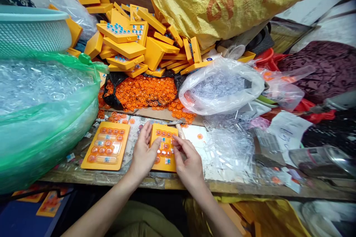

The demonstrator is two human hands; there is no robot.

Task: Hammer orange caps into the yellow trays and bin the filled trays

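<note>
A: Where does the yellow panel (162, 166) sit for you?

B: Right between your two hands, flat on the surface (167, 183). Your left grip (146, 148) is along its left side, with the thumb laid over the face and the fingers stretched by the upper left edge. Your right grip (189, 161) comes in from the other side, with its fingertips at the right edge of the upper half.

A: And how closed are you?

B: On the left, your thumb and fingers are spread apart; I can't tell whether they press on the panel or just rest there. On the right, your thumb and forefinger are drawn near each other, but I can't tell if anything small is pinched between them.

A: What does your panel look like?

B: It's a bright yellow rectangle, its short side toward you. Orange round pieces (168, 153) sit in rows on its face, with a row of them across the top. One blue-and-white piece (167, 161) shows at the lower right, and another is near your left thumb tip. Your fingers hide part of the rest.

A: Anything close by?

B: A second panel (118, 164), also yellow, lies to your left, well apart from the first. A metal-headed tool (176, 122) is just beyond your panel's upper right corner.
</note>
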